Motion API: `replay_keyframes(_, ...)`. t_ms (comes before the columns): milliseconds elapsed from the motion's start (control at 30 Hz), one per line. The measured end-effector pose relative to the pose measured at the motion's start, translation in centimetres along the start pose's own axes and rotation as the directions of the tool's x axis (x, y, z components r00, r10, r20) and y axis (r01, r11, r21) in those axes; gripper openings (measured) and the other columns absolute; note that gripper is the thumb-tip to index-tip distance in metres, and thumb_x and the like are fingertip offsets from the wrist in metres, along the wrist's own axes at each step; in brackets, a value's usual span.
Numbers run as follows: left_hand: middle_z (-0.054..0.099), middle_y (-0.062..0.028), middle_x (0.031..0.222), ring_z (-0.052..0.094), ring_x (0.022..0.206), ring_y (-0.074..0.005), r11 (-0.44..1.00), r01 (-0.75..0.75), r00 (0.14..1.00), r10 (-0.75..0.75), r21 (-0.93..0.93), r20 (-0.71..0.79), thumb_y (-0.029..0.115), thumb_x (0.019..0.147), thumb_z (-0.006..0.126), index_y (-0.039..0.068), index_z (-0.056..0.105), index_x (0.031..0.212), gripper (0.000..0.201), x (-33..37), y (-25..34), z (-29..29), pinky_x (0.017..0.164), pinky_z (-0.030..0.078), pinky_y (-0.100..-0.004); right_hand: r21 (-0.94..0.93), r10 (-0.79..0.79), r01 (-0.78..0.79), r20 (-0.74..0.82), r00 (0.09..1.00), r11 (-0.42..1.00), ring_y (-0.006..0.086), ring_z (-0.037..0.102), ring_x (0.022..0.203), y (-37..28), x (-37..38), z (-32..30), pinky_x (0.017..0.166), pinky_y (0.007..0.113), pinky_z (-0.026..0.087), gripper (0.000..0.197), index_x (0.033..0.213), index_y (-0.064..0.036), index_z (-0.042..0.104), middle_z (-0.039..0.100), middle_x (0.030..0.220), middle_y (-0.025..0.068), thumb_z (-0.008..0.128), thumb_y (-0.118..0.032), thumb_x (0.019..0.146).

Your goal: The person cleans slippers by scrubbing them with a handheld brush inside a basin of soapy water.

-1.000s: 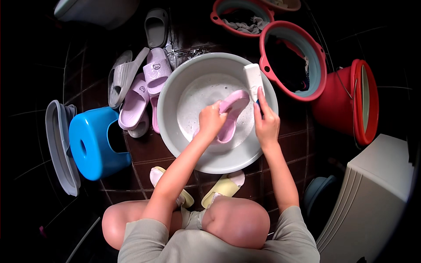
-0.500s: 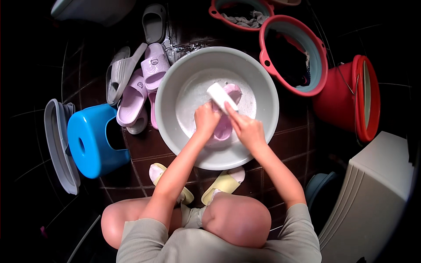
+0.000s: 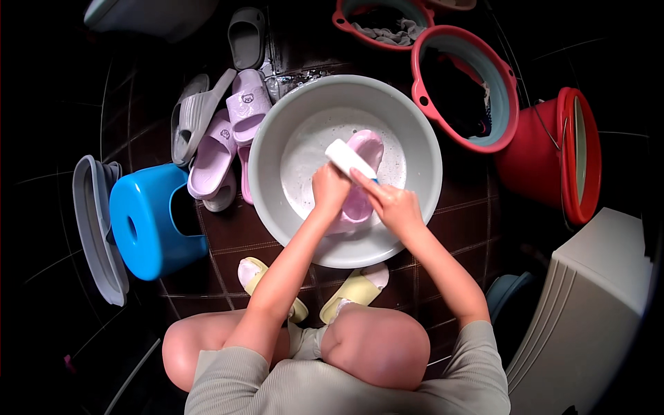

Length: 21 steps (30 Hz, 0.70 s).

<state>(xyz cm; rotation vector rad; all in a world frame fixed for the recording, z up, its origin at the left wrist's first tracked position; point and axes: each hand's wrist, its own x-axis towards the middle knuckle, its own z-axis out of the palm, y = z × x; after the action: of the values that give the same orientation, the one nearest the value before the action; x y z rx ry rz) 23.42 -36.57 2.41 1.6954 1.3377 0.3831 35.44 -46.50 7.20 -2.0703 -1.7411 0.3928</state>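
Note:
A large pale grey basin point(image 3: 423, 166) stands on the floor in front of my knees, with foamy water point(image 3: 302, 155) in its bottom. Inside it, a pink slipper point(image 3: 368, 145) is gripped by my left hand point(image 3: 330, 187), whose fingers are closed around its middle. My right hand point(image 3: 398, 207) is closed on a white scrub brush point(image 3: 346, 156) with a bit of blue near the fingers. The brush lies slantwise across the slipper's upper side, close to my left knuckles. Its bristles are hidden from view.
Left of the basin lie lilac slippers point(image 3: 213, 158) and grey slippers point(image 3: 200, 114), beside a blue stool point(image 3: 142, 221) and a folded grey basin point(image 3: 97, 235). To the right are red-rimmed tubs point(image 3: 512, 104), a red bucket point(image 3: 529, 162) and a beige cabinet-like box point(image 3: 588, 277).
The brush has shifted slightly left and down over the slipper, showing more of the slipper's far end. My left hand still grips the slipper. The whole view has slid a little.

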Motion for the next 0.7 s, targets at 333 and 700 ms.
replay_keyframes(333,0.065,-0.0208,0.076,0.064,0.077,-0.0377,0.999,-0.022,0.999,0.022,-0.025,-0.029,0.022,0.074,0.065,0.002,0.068,0.087,0.024,0.2,0.8,0.1,0.069,0.049,-0.0442,0.244,0.295,-0.278,-0.035,0.955,0.929,0.0307,0.059,0.054,0.1,2.2,-1.7,0.052,0.04,0.049,0.054,0.132,-0.0362,0.047,0.059,0.062,0.0115,0.06,-0.014,0.084)
replay_keyframes(700,0.067,-0.0176,0.075,0.068,0.073,-0.0273,0.981,0.083,0.996,-0.086,-0.173,-0.015,0.014,0.075,0.062,-0.002,0.066,0.089,0.022,0.2,-1.1,0.2,0.066,0.049,-0.037,0.059,-0.057,0.053,0.068,0.996,0.997,0.0316,0.061,0.055,-0.4,-0.3,1.0,0.051,0.041,0.048,0.048,0.132,-0.034,0.048,0.061,0.065,0.0138,0.057,-0.018,0.088)
